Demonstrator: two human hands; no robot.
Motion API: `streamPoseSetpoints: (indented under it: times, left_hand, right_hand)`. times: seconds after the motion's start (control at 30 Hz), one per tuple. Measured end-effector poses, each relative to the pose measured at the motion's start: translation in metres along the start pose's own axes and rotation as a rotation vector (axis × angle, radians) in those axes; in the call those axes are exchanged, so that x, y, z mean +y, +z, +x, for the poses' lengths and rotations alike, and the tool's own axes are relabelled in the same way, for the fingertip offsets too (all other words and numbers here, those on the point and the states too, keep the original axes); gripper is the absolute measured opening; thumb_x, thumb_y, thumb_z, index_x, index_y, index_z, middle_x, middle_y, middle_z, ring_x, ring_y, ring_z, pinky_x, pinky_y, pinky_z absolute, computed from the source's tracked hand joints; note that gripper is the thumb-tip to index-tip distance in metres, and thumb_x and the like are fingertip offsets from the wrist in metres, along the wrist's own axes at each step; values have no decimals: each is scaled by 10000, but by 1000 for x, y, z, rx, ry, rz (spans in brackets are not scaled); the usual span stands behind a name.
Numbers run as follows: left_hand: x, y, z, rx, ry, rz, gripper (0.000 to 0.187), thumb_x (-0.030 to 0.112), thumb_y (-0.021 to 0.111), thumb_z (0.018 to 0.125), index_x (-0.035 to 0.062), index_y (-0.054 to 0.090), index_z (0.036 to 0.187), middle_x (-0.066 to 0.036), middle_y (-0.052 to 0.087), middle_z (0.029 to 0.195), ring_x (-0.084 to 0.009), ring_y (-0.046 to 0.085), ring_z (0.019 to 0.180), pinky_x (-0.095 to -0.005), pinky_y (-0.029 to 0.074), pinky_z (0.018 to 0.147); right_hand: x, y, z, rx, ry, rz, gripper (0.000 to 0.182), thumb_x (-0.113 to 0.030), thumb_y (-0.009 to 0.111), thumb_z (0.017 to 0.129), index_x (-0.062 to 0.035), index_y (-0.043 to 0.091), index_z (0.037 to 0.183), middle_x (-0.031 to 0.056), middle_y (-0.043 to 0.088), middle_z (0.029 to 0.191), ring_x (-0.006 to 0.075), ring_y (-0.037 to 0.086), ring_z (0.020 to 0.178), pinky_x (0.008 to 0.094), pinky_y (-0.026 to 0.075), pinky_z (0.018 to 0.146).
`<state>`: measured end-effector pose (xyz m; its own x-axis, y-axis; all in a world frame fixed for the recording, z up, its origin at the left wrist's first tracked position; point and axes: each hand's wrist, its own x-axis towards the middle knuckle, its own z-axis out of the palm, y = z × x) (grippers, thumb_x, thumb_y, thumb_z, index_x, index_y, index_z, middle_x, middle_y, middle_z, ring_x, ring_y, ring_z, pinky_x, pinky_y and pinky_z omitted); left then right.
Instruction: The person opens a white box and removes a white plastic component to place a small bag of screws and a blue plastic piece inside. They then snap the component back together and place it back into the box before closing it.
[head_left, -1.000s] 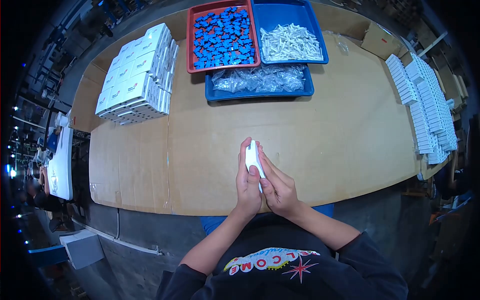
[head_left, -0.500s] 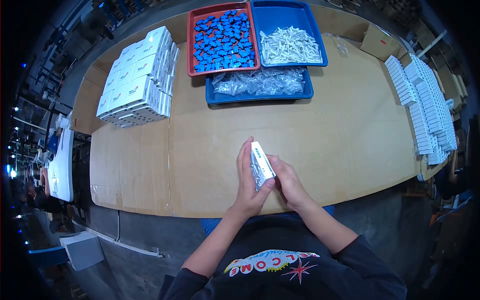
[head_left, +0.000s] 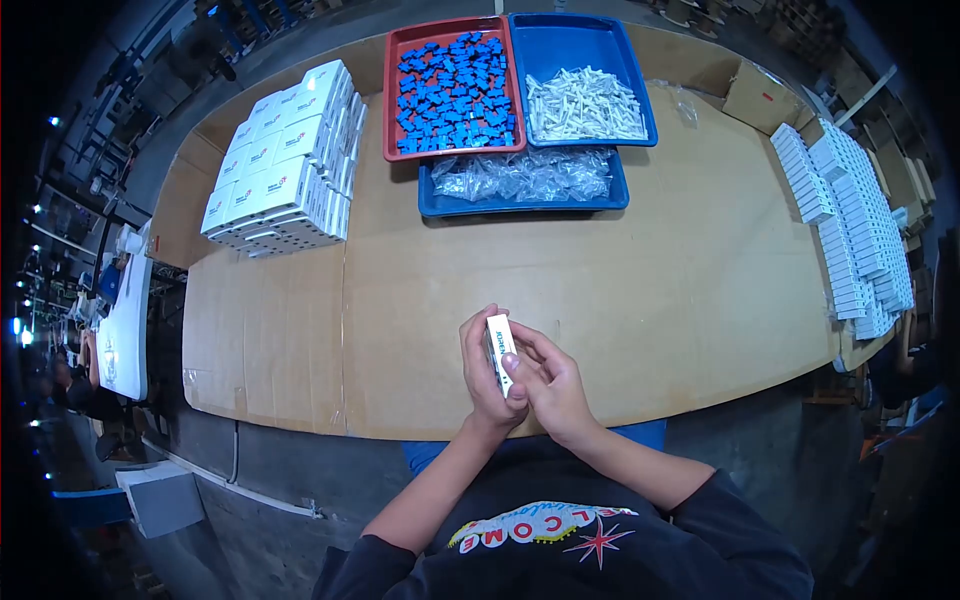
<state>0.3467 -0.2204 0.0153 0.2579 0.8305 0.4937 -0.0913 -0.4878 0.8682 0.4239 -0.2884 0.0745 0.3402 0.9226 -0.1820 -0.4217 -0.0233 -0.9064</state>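
Observation:
A small white box with dark lettering on its narrow side stands on edge between my hands, above the near part of the cardboard-covered table. My left hand is wrapped along its left side, with the thumb at the near end. From the right, my right hand closes on the same box, its thumb lying across the lettered side. The palms and most of the box's broad faces are hidden.
A red tray of blue plastic pieces and a blue tray of white pieces rest over another blue tray of clear plastic bags. Stacked white boxes stand left; smaller white boxes are piled right.
Both hands and the box have come slightly nearer my body. The box has turned more upright in view, and my right thumb has moved onto its lettered side.

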Motion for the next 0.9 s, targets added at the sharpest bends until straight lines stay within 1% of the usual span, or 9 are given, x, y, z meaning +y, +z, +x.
streamPoseSetpoints:
  times: [0.13, 0.27, 0.37, 0.57, 0.67, 0.73, 0.77, 0.87, 0.9]
  left_hand:
    - [-4, 0, -3, 34, 14, -69, 931, 692, 473, 959, -115, 451, 1421, -258, 514, 1330, -346, 562, 1221, -459, 471, 1043]
    - [-2, 3, -3, 48, 22, -143, 870, 623, 457, 963, -125, 455, 1407, -248, 512, 1325, -339, 561, 1218, -449, 461, 1057]
    - [-3, 3, -6, 33, -28, -175, 922, 688, 466, 923, -77, 434, 1439, -211, 483, 1365, -321, 551, 1239, -458, 451, 1069]
    - [11, 0, -5, -24, -167, -198, 991, 750, 487, 902, -59, 408, 1468, -194, 487, 1359, -267, 542, 1208, -403, 448, 1048]
    - [5, 2, -5, -60, -192, -168, 1097, 769, 473, 925, -119, 305, 1546, -225, 470, 1367, -313, 533, 1235, -427, 425, 1085]
    - [-3, -3, -5, -125, -121, -31, 1149, 809, 473, 927, -82, 217, 1608, -216, 457, 1414, -316, 519, 1275, -429, 410, 1112]
    - [-5, -4, -4, -160, -87, 38, 1178, 828, 473, 929, -63, 172, 1638, -211, 450, 1437, -317, 511, 1295, -430, 402, 1126]
    - [6, -4, -4, -149, -445, -390, 1128, 811, 463, 962, 15, 115, 1682, -196, 425, 1516, -313, 483, 1376, -426, 385, 1157]
    - [13, -8, 1, -176, -514, -512, 940, 721, 380, 1051, 72, 152, 1691, -178, 417, 1568, -290, 458, 1441, -413, 387, 1180]
  right_hand:
    - [0, 1, -3, -37, -41, 6, 548, -90, 594, 1080, 101, 400, 1556, 212, 595, 1446, 203, 607, 1308, 320, 495, 1093]
    - [-2, -2, -8, -43, -34, -65, 533, -100, 572, 1094, 96, 405, 1561, 219, 570, 1492, 197, 585, 1326, 310, 479, 1101]
    - [0, -3, -9, -40, -80, -144, 515, -115, 563, 1099, 101, 427, 1547, 217, 558, 1517, 199, 575, 1338, 314, 468, 1108]
    - [-1, -6, -8, -45, -131, -206, 498, -151, 536, 1111, 88, 450, 1540, 205, 551, 1531, 218, 548, 1375, 333, 446, 1132]
    - [-1, -10, 2, -53, -68, -178, 499, -201, 518, 1125, 79, 464, 1534, 198, 544, 1528, 230, 534, 1390, 344, 430, 1148]
    - [-1, -22, 9, -74, -21, -175, 514, -251, 506, 1134, 79, 473, 1527, 192, 546, 1513, 235, 530, 1391, 357, 422, 1156]
    - [-1, -28, 10, -86, 61, -102, 515, -296, 480, 1143, 35, 487, 1538, 199, 498, 1534, 255, 504, 1410, 370, 416, 1159]
    - [2, -48, 12, -183, -83, -405, 595, -362, 604, 1075, -28, 494, 1555, 220, 422, 1589, 330, 470, 1446, 421, 403, 1178]
    - [-6, -47, 12, -155, -217, -606, 648, -386, 652, 1030, -43, 495, 1557, 226, 398, 1602, 357, 456, 1453, 447, 394, 1187]
